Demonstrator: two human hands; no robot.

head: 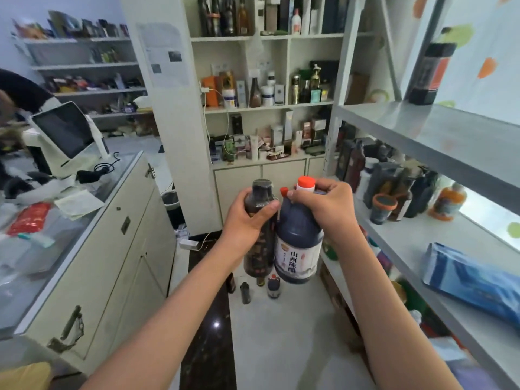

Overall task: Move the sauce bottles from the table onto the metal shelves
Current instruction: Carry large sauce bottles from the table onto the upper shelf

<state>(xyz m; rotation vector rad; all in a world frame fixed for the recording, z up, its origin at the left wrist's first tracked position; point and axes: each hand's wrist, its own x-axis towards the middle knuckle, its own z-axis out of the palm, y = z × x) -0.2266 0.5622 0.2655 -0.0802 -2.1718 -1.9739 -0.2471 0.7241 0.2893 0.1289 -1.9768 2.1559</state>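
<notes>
Both bare forearms reach forward from the near edge and come close together in the middle. The left hand (247, 213) has its fingers curled, thumb pointing right. The right hand (323, 204) grips from above, knuckles up, wrist bent down.

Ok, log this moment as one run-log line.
left hand: grips dark bottle | right hand: grips vinegar jug by its neck | both held above floor | metal shelf at right | placement: not yet
</notes>
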